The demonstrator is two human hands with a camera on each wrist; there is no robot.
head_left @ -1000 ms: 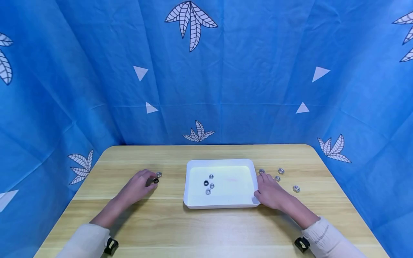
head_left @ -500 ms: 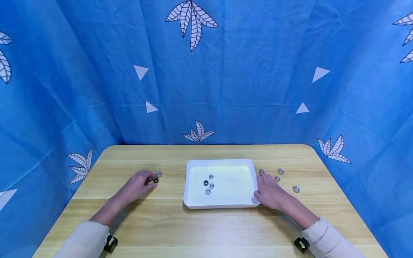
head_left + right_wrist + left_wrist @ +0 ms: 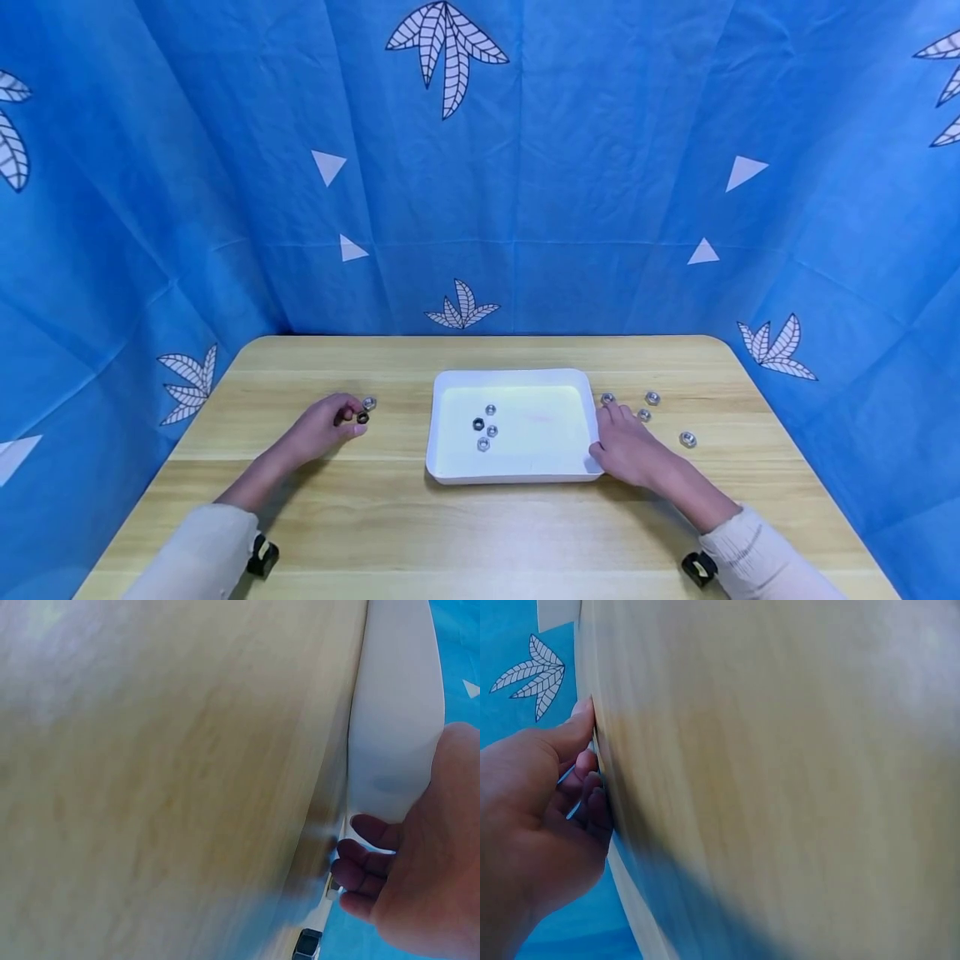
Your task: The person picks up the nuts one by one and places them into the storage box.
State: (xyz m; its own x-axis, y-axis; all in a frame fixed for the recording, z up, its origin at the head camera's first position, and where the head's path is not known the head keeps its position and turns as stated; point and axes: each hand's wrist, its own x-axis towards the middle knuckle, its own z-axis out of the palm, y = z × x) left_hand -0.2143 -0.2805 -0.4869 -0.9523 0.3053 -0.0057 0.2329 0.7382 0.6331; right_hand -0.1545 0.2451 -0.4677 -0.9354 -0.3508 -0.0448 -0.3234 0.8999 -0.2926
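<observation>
In the head view my left hand [image 3: 323,429] pinches a dark hex nut [image 3: 363,417] at the tips of thumb and forefinger, low over the table. A silver nut [image 3: 369,403] lies just behind it. In the left wrist view the hand [image 3: 551,814] hides the nut. My right hand [image 3: 628,446] grips the right wall of a shallow white tray [image 3: 517,479], thumb at the inner side and the other fingers outside. Inside the tray lie a dark nut [image 3: 478,424] and several silver nuts [image 3: 483,445], left of its middle.
Right of the tray several silver nuts lie on the wooden table [image 3: 480,533], one silver nut [image 3: 608,399] close to the right fingers and another nut [image 3: 687,439] farther out. A blue patterned cloth [image 3: 480,183] hangs behind the table and along both sides.
Hardly anything differs. The left hand and forearm shift very slightly, while the dark nut stays at the fingertips. The right hand keeps its hold on the tray.
</observation>
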